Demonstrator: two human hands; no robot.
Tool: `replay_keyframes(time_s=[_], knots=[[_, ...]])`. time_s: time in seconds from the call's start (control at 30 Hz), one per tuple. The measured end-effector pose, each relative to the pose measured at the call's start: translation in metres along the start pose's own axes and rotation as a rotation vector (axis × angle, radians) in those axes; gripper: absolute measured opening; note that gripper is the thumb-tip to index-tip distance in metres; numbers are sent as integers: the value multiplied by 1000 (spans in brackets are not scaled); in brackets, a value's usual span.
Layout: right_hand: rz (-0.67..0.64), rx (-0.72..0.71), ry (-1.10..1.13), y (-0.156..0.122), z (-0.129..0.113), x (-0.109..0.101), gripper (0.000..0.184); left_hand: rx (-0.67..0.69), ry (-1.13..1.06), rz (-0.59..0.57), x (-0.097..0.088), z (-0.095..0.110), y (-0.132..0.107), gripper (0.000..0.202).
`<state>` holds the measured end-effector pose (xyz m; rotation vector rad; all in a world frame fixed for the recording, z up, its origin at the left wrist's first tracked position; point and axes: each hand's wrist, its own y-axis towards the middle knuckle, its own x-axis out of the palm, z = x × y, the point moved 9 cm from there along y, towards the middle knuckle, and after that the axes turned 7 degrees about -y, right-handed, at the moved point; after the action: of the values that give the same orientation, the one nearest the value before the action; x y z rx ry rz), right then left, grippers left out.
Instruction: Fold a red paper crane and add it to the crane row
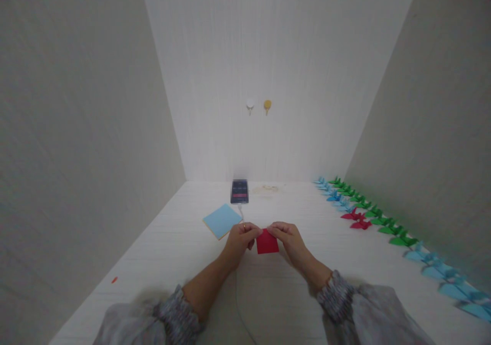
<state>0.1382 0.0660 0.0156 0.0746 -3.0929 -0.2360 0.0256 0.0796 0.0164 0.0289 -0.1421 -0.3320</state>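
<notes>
A small square of red paper point(267, 242) is held up between my two hands in the middle of the white table. My left hand point(242, 239) pinches its upper left corner, and a ring shows on one finger. At the upper right corner, the thumb and fingers of my right hand point(288, 236) are closed on the same paper. Whether the square is folded in layers I cannot tell. Just beyond my left hand lies a stack of light blue paper squares point(221, 221), its near corner close to my fingers.
A phone or small tablet point(240, 191) stands at the back, with a white cable point(240, 211) by it. Folded paper cranes in green point(391, 229), blue point(441, 272) and red point(360, 222) line the right side. An orange scrap point(114, 280) lies at left. Walls enclose the table; two hooks point(267, 105) are on the back one.
</notes>
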Motion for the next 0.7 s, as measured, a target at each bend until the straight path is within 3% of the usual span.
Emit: replay_keyframes(time_s=[0.27,0.47,0.7], knots=[[37,48,53,1,5,-3,13,-55,-65,-65,6,-9,1,28],[72,62,192,2,6,-7,15,-5,-188,-96,9,-2,1,27],[52,62,207,1,6,-3,16,19,-166,-71,8,2,0,30]])
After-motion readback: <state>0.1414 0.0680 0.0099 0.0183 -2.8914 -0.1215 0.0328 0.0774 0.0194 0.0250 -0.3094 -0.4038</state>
